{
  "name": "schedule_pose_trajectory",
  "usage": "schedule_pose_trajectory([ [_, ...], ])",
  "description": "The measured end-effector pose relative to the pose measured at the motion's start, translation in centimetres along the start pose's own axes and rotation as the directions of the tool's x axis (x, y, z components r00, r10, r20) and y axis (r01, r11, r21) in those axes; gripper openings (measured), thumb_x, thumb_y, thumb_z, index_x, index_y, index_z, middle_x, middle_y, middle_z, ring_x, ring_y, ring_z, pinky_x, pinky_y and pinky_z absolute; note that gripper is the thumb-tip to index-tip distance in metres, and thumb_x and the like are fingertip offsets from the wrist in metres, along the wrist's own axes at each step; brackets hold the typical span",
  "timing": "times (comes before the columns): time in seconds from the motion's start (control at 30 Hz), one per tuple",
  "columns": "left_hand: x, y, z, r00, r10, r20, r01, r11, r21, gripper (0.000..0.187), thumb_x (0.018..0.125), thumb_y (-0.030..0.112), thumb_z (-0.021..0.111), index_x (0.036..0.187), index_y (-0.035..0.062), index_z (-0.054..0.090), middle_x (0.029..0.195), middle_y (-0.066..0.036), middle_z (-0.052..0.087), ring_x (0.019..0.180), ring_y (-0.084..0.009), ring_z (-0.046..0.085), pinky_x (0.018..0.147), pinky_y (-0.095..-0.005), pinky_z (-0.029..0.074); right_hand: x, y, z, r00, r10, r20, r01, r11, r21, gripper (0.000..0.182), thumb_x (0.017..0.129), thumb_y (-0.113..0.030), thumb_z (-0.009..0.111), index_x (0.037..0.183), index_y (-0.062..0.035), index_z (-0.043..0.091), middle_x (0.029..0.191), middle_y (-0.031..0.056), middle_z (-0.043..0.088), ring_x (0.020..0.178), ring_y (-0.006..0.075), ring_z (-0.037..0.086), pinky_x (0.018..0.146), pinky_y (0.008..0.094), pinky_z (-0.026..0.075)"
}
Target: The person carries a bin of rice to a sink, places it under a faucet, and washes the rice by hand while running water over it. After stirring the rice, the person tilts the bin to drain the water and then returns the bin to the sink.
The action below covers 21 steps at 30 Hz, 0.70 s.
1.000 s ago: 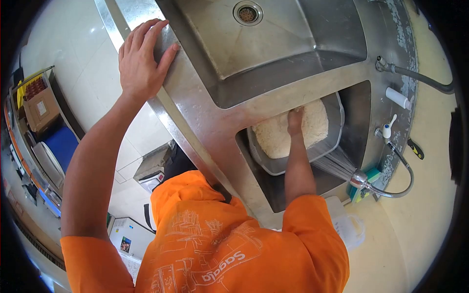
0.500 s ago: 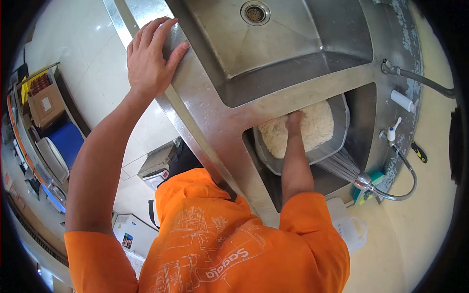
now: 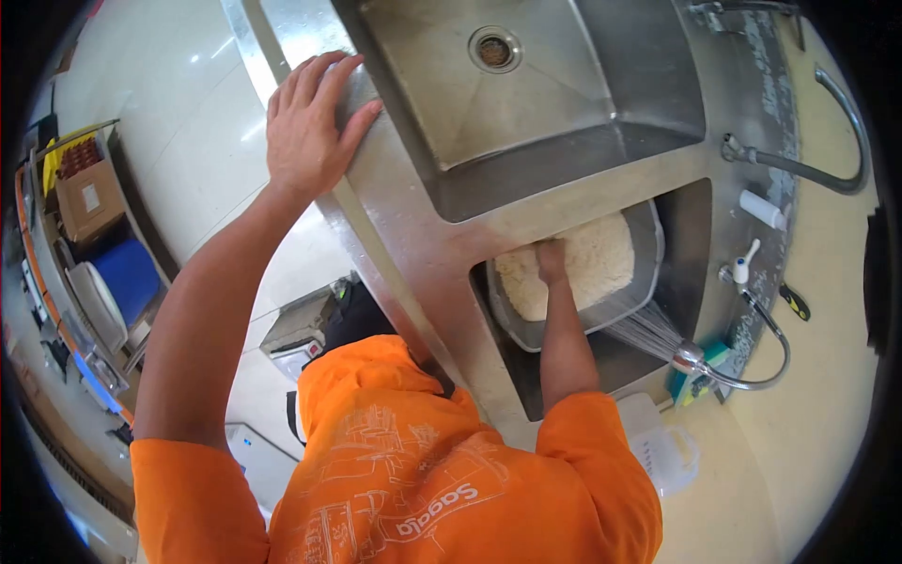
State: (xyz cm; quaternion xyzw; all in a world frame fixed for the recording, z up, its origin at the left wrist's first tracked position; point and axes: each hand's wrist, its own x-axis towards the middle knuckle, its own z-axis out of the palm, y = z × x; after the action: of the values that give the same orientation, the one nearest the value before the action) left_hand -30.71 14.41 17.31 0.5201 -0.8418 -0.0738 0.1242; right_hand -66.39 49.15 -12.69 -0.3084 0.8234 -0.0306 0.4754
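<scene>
My left hand (image 3: pixel 308 127) lies palm down on the metal counter's front edge (image 3: pixel 381 202), fingers stretched and thumb apart, holding nothing. In the smaller sink basin (image 3: pixel 691 221) sits a grey tub (image 3: pixel 646 244) of pale, rice-like grains (image 3: pixel 601 258). My right hand (image 3: pixel 552 258) reaches into the grains near the tub's upper left side; its fingers are hidden. Beside the tub's lower right side, a spray head (image 3: pixel 691 355) on a flexible metal hose sprays water toward the tub's rim and the basin.
A larger sink basin (image 3: pixel 507 103) with a drain lies above. Along the right are a white bottle (image 3: pixel 761 210), a tap lever (image 3: pixel 746 261), a black-and-yellow tool (image 3: pixel 795 302) and a green sponge (image 3: pixel 691 378). A clear plastic container (image 3: pixel 663 458) stands below the sink.
The camera view has shifted a little. My right hand has moved slightly down and left in the grains. My left hand stays on the counter edge, and the water still runs.
</scene>
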Motion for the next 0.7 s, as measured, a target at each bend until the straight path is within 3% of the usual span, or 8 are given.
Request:
schedule_pose_trajectory([
  [0.1,0.1,-0.2,0.0,1.0,-0.006,0.006,0.006,1.0,0.007,0.051,0.093,0.044,0.061,0.137,0.0204,0.051,0.14,-0.005,0.05,0.132,-0.0291,0.043,0.11,-0.0452,0.033,-4.5,-2.8,-6.0,0.998,-0.036,0.049,0.034,0.999,0.038,0.044,0.088,-0.017,0.065,0.128,-0.0017,0.055,0.124,0.0205,0.06,0.115,0.0325,0.057,0.097,0.0371,0.045],
  [0.2,0.0,0.0,0.0,1.0,-0.012,0.014,0.012,1.0,0.017,0.052,0.093,0.047,0.06,0.138,0.0212,0.05,0.14,-0.005,0.05,0.133,-0.029,0.043,0.11,-0.0455,0.033,-4.1,4.2,-8.0,0.896,-0.333,-0.295,0.273,0.935,-0.228,0.05,0.087,-0.03,0.065,0.128,-0.0035,0.056,0.122,0.0232,0.059,0.117,0.0387,0.055,0.1,0.0459,0.042],
  [0.3,0.0,-0.1,0.1,1.0,-0.004,0.009,0.004,1.0,0.024,0.053,0.093,0.046,0.06,0.139,0.0207,0.05,0.14,-0.005,0.05,0.132,-0.029,0.044,0.11,-0.0454,0.033,-6.6,-0.4,-12.0,0.819,-0.06,-0.571,-0.209,0.895,-0.394,0.06,0.088,-0.035,0.064,0.138,-0.007,0.047,0.126,0.0258,0.055,0.114,0.0464,0.053,0.101,0.0537,0.04],
  [0.4,0.0,-0.1,0.1,1.0,-0.01,-0.001,0.01,1.0,0.022,0.053,0.094,0.045,0.06,0.139,0.0201,0.05,0.139,-0.006,0.051,0.132,-0.0288,0.045,0.11,-0.045,0.033,-1.7,5.5,-12.4,0.8,0.084,-0.593,-0.276,0.931,-0.241,0.066,0.089,-0.04,0.06,0.144,-0.0104,0.039,0.128,0.027,0.052,0.111,0.0522,0.052,0.099,0.0582,0.04],
  [0.47,0.0,0.0,0.1,1.0,-0.017,0.005,0.017,1.0,0.026,0.052,0.093,0.044,0.06,0.139,0.0198,0.05,0.14,-0.006,0.051,0.132,-0.0287,0.045,0.11,-0.0448,0.033,2.2,7.1,-12.1,0.797,0.367,-0.479,-0.328,0.93,0.167,0.068,0.092,-0.046,0.056,0.145,-0.0074,0.039,0.133,0.0228,0.051,0.114,0.043,0.053,0.101,0.0512,0.039],
  [0.53,0.2,0.1,0.2,1.0,-0.025,0.001,0.025,0.999,0.026,0.053,0.093,0.044,0.061,0.139,0.0195,0.05,0.14,-0.006,0.051,0.132,-0.0288,0.044,0.111,-0.0447,0.032,3.7,7.0,-12.4,0.812,0.517,-0.269,-0.224,0.702,0.676,0.067,0.094,-0.047,0.054,0.146,-0.0063,0.039,0.139,0.021,0.048,0.118,0.0372,0.053,0.102,0.0477,0.038],
  [0.63,0.0,0.2,0.2,0.999,-0.032,0.011,0.032,0.999,0.008,0.053,0.093,0.044,0.061,0.139,0.0192,0.05,0.141,-0.007,0.05,0.133,-0.029,0.044,0.111,-0.0448,0.032,1.4,6.3,-11.8,0.96,0.28,-0.008,-0.153,0.547,0.823,0.068,0.097,-0.046,0.052,0.148,-0.0039,0.038,0.147,0.0204,0.041,0.129,0.0308,0.045,0.106,0.0423,0.036],
  [0.7,0.1,0.1,0.2,0.999,-0.029,0.014,0.028,0.999,0.028,0.053,0.094,0.045,0.06,0.14,0.0193,0.05,0.141,-0.007,0.05,0.133,-0.029,0.044,0.111,-0.0451,0.032,-1.0,5.0,-9.6,0.982,0.17,0.08,-0.18,0.724,0.666,0.077,0.095,-0.052,0.052,0.15,-0.0006,0.033,0.154,0.0205,0.027,0.138,0.031,0.03,0.111,0.0432,0.031],
])
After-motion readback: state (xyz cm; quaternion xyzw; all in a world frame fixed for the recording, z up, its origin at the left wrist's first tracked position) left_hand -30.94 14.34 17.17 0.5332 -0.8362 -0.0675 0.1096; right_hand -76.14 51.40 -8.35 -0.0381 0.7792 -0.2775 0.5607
